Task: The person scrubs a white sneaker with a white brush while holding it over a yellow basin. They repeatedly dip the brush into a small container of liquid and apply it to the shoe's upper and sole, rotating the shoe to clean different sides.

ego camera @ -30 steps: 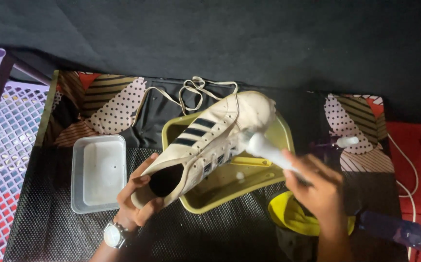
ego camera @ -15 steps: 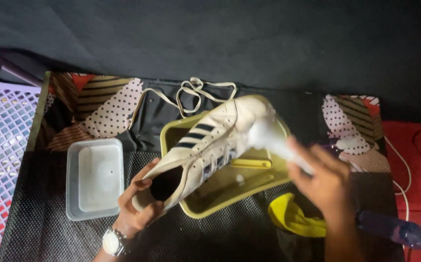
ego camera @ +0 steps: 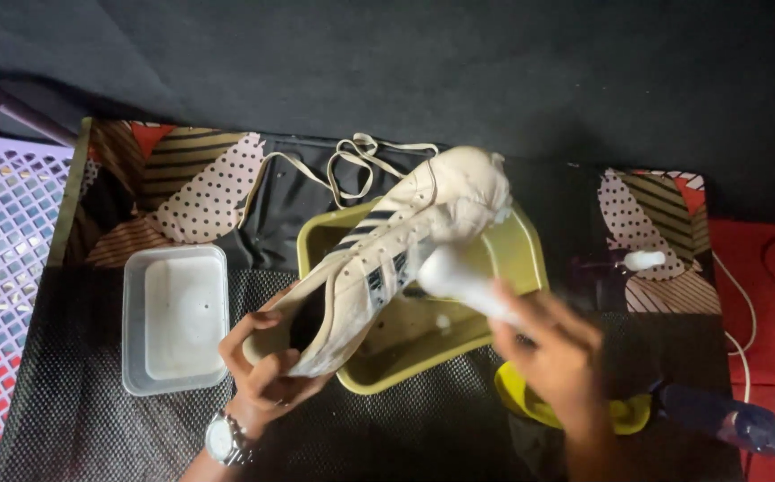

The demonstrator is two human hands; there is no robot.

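Left hand (ego camera: pixel 262 375) closed around heel of white sneaker (ego camera: pixel 387 259), held tilted over yellow-green tub (ego camera: pixel 521 254). Right hand (ego camera: pixel 552 344) grips white brush (ego camera: pixel 459 277), head against sneaker's side. Clear plastic container (ego camera: pixel 173 317) left of the sneaker; loose laces (ego camera: pixel 352 170) beyond.

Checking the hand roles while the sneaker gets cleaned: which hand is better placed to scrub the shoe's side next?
Probably the right hand: it grips the white brush against the white sneaker, while the left hand holds the heel.
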